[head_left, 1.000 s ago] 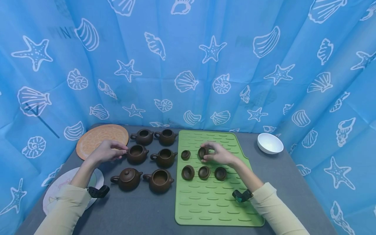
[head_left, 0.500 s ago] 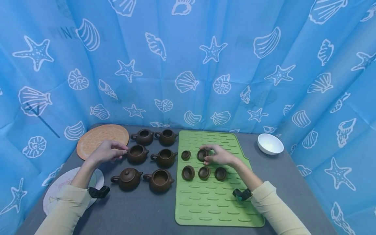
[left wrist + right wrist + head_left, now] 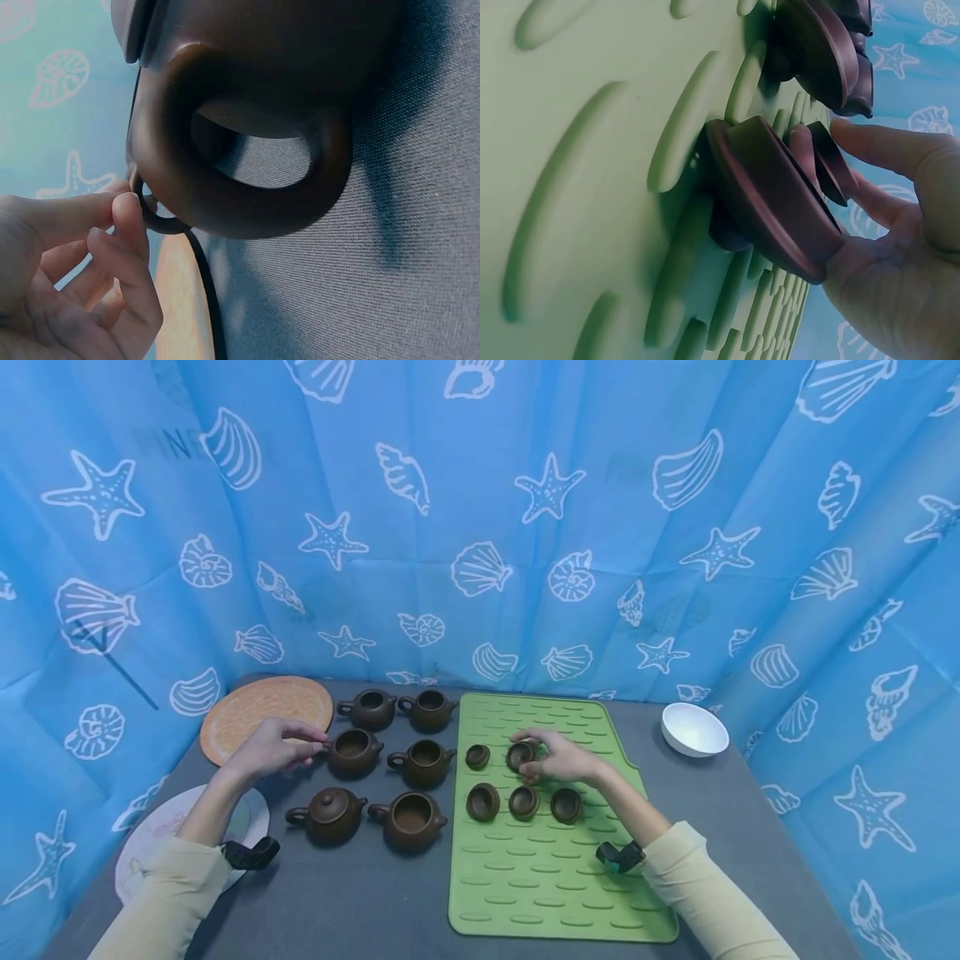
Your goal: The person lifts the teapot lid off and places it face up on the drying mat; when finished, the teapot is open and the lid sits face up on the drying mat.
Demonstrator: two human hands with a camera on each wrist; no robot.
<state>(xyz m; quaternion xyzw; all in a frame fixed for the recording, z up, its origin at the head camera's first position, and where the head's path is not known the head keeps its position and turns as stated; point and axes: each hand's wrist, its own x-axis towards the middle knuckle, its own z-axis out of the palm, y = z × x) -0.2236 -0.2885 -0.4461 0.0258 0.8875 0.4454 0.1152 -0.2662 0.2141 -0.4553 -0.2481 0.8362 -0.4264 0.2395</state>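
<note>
My left hand [image 3: 281, 747] pinches the handle of an open brown teapot [image 3: 354, 755] in the middle of the left column. The left wrist view shows thumb and fingertip on that small handle [image 3: 166, 226], behind a nearer teapot handle [image 3: 247, 206]. On the green mat, my right hand [image 3: 558, 757] holds a brown teapot lid [image 3: 519, 757], hollow side up, between thumb and fingers. That lid [image 3: 836, 169] appears behind a nearer lid [image 3: 780, 199] in the right wrist view. Several other lids, including one small lid [image 3: 477, 757], lie upside down around it.
Several open teapots [image 3: 412, 821] and one lidded teapot [image 3: 330, 816] stand left of the green mat [image 3: 562, 893]. An orange round board [image 3: 262, 706] and a white plate [image 3: 138, 852] lie at left. A white bowl [image 3: 694, 731] sits at back right, before a blue curtain [image 3: 480, 510].
The right hand has lowered its lid slightly, and the lid's hollow side has tipped to face more upward. The left hand stays on the teapot handle.
</note>
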